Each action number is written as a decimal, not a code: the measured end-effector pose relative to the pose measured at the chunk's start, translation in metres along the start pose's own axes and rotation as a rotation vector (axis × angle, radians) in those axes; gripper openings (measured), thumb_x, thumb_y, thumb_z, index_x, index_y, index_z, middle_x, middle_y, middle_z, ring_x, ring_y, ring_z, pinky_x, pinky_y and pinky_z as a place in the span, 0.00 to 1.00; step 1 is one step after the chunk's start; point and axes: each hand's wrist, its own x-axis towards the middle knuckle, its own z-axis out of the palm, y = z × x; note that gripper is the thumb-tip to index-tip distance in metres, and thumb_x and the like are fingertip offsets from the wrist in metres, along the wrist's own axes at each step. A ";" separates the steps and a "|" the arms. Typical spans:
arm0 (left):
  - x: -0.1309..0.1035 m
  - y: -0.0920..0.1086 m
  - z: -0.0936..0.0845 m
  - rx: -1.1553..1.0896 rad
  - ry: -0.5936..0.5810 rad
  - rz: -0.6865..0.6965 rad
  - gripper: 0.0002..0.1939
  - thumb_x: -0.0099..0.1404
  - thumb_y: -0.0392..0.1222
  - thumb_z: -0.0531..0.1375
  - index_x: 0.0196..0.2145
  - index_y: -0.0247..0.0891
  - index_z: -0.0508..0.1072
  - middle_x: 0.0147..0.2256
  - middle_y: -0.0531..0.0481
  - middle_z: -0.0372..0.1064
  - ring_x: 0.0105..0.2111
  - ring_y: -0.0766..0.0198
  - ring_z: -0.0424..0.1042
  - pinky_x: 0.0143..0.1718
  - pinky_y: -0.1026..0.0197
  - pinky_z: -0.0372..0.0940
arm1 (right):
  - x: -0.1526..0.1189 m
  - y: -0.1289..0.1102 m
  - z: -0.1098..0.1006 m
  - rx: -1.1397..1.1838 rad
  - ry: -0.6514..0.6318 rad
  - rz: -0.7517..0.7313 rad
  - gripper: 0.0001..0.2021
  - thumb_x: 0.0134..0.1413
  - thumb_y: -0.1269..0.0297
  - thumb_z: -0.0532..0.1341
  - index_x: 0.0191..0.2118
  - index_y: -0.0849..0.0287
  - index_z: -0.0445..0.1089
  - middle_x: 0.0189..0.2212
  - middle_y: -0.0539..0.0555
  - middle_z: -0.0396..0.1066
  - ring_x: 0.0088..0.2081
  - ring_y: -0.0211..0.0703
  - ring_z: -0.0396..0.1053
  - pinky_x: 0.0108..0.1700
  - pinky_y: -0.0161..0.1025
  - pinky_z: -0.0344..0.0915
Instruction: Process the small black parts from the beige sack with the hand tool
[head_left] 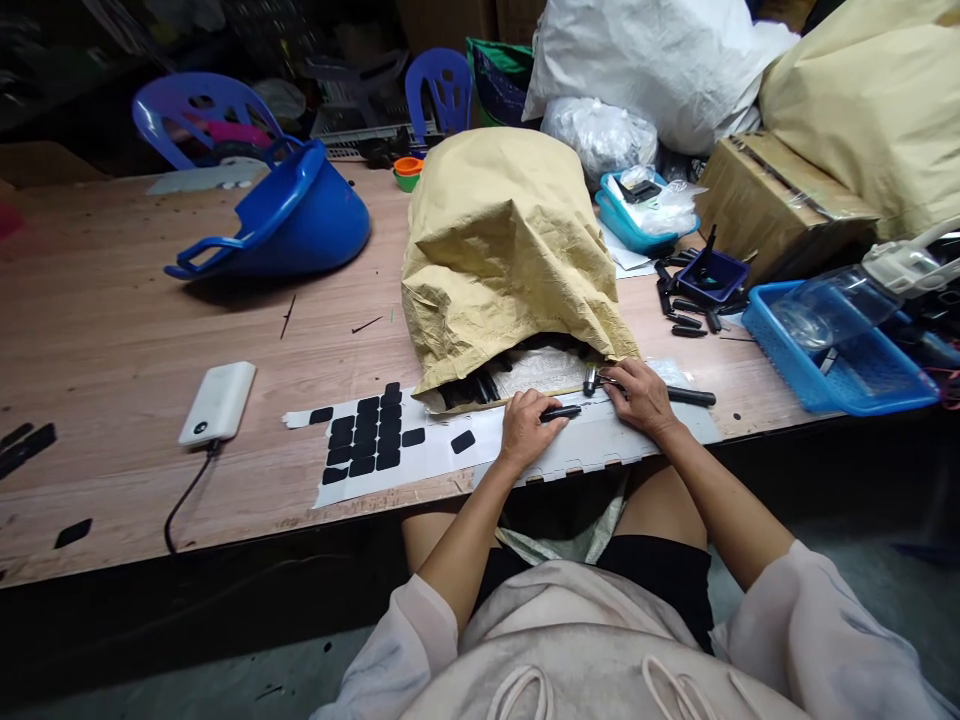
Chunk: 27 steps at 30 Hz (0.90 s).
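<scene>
My left hand (526,432) is closed on a short black stick-like piece (562,412), pressing it to the white sheet at the table's front edge. Just to its right, my right hand (639,396) is wrapped round a small hammer with a metal head (590,380); its black handle (691,397) sticks out past my fingers to the right. Behind both hands lies a tan sack (510,230), its mouth towards me and dark pieces showing inside. Left of my hands, several black rounded squares (365,432) sit on a white backing sheet (435,468).
A tipped blue tub (300,220) and a white power bank (217,403) with a cable are on the left. To the right are a blue basket (862,385), a small purple tray (712,275) among loose black pieces, and a cardboard box (772,205).
</scene>
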 end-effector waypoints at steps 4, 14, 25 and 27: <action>-0.001 0.001 0.001 0.011 -0.006 0.005 0.09 0.63 0.41 0.72 0.41 0.46 0.82 0.40 0.49 0.76 0.47 0.52 0.71 0.54 0.50 0.65 | -0.002 -0.001 -0.001 0.008 0.008 -0.023 0.15 0.67 0.63 0.58 0.54 0.51 0.77 0.47 0.58 0.75 0.49 0.52 0.71 0.51 0.48 0.70; -0.005 0.004 0.000 0.034 0.002 0.033 0.09 0.64 0.44 0.72 0.42 0.44 0.81 0.40 0.48 0.74 0.46 0.52 0.71 0.52 0.50 0.64 | -0.005 -0.001 -0.005 -0.023 0.003 -0.049 0.17 0.68 0.62 0.58 0.57 0.47 0.78 0.51 0.59 0.74 0.51 0.54 0.69 0.55 0.52 0.69; -0.010 0.001 0.004 -0.011 0.072 0.102 0.13 0.66 0.44 0.71 0.48 0.44 0.81 0.42 0.47 0.75 0.46 0.53 0.71 0.52 0.51 0.63 | -0.012 0.006 -0.003 -0.149 0.055 -0.122 0.18 0.67 0.67 0.59 0.57 0.43 0.79 0.49 0.56 0.74 0.49 0.48 0.69 0.53 0.46 0.68; -0.010 -0.001 0.006 -0.025 0.112 0.131 0.13 0.65 0.43 0.71 0.47 0.43 0.81 0.41 0.47 0.74 0.46 0.53 0.71 0.51 0.51 0.64 | -0.013 0.006 -0.005 -0.195 0.111 -0.203 0.19 0.66 0.69 0.60 0.57 0.45 0.78 0.49 0.56 0.74 0.49 0.47 0.69 0.52 0.44 0.67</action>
